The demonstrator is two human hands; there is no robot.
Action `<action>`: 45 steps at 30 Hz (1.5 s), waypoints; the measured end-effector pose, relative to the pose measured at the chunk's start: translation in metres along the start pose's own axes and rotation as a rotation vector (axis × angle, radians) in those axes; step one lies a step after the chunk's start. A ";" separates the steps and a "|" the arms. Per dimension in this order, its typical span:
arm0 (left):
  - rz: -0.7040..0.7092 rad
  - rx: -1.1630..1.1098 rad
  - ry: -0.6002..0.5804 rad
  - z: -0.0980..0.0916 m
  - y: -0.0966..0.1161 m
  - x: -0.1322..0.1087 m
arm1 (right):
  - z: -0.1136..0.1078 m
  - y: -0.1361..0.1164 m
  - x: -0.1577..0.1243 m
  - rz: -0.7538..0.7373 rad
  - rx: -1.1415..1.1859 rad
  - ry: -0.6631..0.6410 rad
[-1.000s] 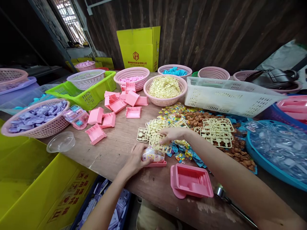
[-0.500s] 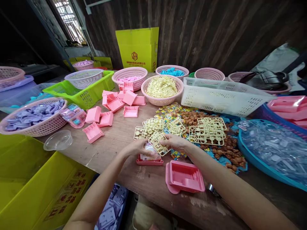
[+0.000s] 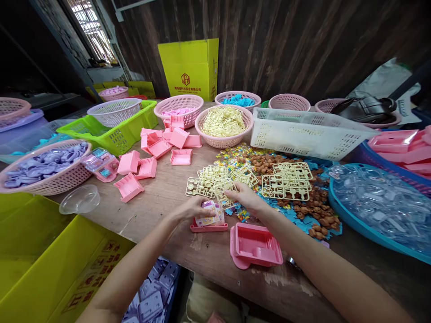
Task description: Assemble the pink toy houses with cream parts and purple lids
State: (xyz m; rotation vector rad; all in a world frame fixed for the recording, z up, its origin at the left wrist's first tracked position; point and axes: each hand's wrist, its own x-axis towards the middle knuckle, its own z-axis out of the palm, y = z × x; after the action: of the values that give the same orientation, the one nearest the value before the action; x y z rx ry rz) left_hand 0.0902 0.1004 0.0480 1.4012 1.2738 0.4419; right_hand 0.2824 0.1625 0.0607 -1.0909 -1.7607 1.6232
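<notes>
My left hand (image 3: 195,209) has its fingers closed on a clear packet with purple-and-white printing (image 3: 210,214), which rests in a small pink plastic tray (image 3: 209,228). Between the thumb and fingers of my right hand (image 3: 247,197) is a cream plastic sprue frame (image 3: 223,192) of small moulded parts, tilted beside the packet. Other cream sprue frames (image 3: 210,176) lie just beyond my hands. Below my right forearm stands a larger pink plastic case (image 3: 258,246) with a hollow inside.
Brown moulded pieces (image 3: 323,215) and more cream frames (image 3: 292,180) spread right. A blue tub (image 3: 336,202) of clear plastic parts stands at far right. Pink boxes (image 3: 129,187) lie left. Behind are a basket of cream frames (image 3: 225,142) and a white crate (image 3: 303,139).
My right hand has moved the cream sprue frame away from my left hand, uncovering more of the printed packet. The view has shifted slightly.
</notes>
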 end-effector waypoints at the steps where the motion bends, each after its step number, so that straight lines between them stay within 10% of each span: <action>1: -0.001 -0.024 -0.006 0.000 -0.001 -0.001 | -0.002 0.001 -0.002 0.003 0.027 0.028; 9: -0.014 -0.041 -0.069 -0.012 -0.005 0.001 | -0.011 -0.001 -0.018 0.108 0.376 0.197; 22: -0.060 0.534 -0.181 -0.007 0.018 0.013 | -0.007 -0.012 -0.032 0.110 0.577 0.319; 34: 0.094 0.967 0.172 0.037 0.006 0.001 | -0.017 -0.013 -0.047 0.116 0.662 0.386; 45: 0.152 0.762 0.255 0.022 -0.009 0.007 | -0.033 -0.010 -0.075 0.030 0.549 0.434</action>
State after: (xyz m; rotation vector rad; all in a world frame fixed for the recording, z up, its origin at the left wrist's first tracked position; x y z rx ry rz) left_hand 0.1071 0.0936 0.0305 2.1395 1.6418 0.2414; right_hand 0.3482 0.1197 0.0870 -1.0890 -0.9501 1.5981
